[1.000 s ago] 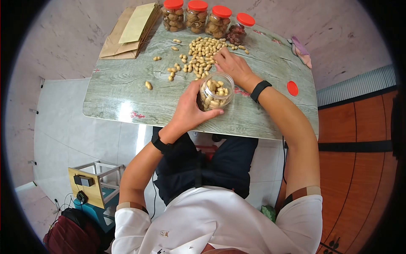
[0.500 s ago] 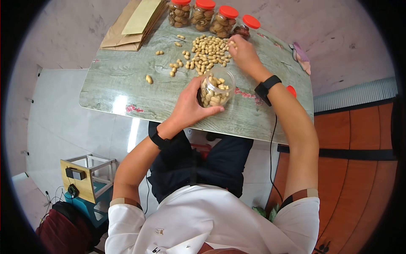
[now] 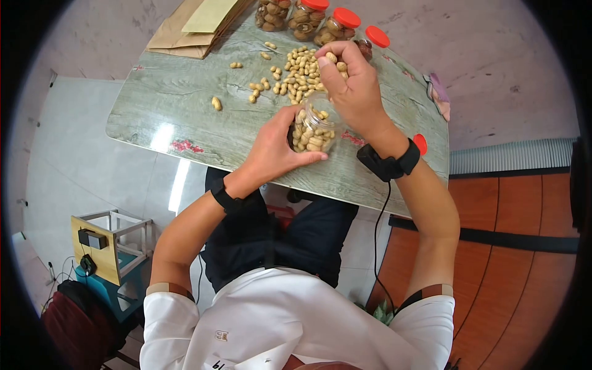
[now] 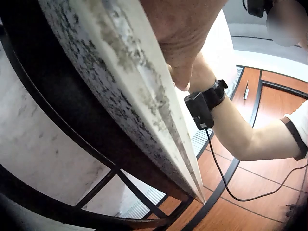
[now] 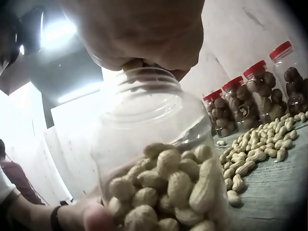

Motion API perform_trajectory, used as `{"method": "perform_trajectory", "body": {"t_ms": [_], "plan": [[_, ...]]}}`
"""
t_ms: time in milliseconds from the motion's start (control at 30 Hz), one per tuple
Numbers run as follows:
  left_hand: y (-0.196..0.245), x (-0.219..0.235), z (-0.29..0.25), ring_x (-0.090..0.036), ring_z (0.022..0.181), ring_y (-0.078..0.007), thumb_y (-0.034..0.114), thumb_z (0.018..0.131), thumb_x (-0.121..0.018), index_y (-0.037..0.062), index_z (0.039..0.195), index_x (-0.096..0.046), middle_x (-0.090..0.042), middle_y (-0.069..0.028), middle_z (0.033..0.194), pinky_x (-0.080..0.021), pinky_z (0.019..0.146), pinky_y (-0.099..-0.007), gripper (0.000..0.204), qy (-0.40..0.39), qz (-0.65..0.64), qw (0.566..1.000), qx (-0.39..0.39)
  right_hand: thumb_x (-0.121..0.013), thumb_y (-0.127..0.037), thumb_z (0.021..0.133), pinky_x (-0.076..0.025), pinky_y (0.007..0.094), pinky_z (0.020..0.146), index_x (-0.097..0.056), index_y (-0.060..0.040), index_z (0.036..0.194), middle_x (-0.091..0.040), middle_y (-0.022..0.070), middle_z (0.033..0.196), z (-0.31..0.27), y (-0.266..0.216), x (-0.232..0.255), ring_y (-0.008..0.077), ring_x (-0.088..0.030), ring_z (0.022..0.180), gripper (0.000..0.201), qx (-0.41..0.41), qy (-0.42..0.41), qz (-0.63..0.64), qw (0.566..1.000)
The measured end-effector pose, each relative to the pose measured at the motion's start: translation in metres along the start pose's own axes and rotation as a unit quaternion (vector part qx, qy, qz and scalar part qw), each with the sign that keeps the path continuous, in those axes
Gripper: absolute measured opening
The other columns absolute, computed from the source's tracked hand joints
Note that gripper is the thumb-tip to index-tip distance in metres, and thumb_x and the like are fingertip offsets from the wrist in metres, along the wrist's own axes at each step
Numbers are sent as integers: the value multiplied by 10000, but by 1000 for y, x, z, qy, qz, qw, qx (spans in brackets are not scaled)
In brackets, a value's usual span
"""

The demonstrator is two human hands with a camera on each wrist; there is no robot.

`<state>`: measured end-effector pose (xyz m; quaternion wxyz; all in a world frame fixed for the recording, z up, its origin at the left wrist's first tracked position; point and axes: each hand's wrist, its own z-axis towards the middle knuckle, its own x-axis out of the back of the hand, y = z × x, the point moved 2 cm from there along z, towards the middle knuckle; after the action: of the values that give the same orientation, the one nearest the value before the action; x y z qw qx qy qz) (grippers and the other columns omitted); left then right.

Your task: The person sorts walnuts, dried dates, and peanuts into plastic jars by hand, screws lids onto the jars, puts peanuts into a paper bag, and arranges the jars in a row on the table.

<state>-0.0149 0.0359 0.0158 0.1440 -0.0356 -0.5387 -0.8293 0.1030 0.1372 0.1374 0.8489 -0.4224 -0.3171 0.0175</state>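
In the head view my left hand grips the side of an open clear jar partly filled with peanuts. My right hand is above the jar's mouth with curled fingers, pinching peanuts. Behind the jar, a pile of loose peanuts spreads over the table. In the right wrist view the right hand is right over the rim of the jar, with peanuts inside. The left wrist view shows part of the left hand at the table edge; the jar is hidden there.
Four red-lidded jars stand along the back, three with walnuts and one with dark red contents. Paper bags lie at the back left, a red lid at the right, a cloth at the far right edge. Stray peanuts lie left.
My right hand has moved from the peanut pile back to above the jar, now with peanuts in its fingers. My left hand still holds the jar. The head view has shifted.
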Motion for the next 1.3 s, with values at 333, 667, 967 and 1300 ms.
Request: {"method": "perform_trajectory", "body": {"t_ms": [333,667,967,1300], "plan": [[0,0,0,-660,1119,-363,376,658,-974,8,1367,-546,-640,-184,1223,-539,947,-427,906,-12,8,1000,-3,-577,-112,903,-529,354,692,-645,-22,939,-663,106,852,-9,3,4,240,-667,745,118,137,-46,-30,989],[2,2,0,-651,1130,-372,384,657,-972,14,1359,-550,-638,-187,1226,-530,960,-435,898,-18,14,1000,3,-496,-190,995,-503,297,627,-647,-16,913,-654,62,801,-19,7,5,127,-634,679,245,76,-50,87,992],[2,0,0,-644,1145,-354,331,666,-973,20,1409,-544,-641,-162,1228,-507,984,-418,913,-40,50,997,-32,-577,-203,976,-552,367,790,-725,18,1086,-737,160,944,7,134,105,250,-719,884,288,-134,15,-206,969],[6,1,1,-642,1146,-353,320,664,-973,24,1411,-545,-637,-159,1230,-502,993,-415,910,-46,43,998,-21,-589,-112,905,-523,486,987,-751,-17,1109,-703,267,1181,8,211,71,429,-667,1117,278,-200,-72,-316,924]]}}
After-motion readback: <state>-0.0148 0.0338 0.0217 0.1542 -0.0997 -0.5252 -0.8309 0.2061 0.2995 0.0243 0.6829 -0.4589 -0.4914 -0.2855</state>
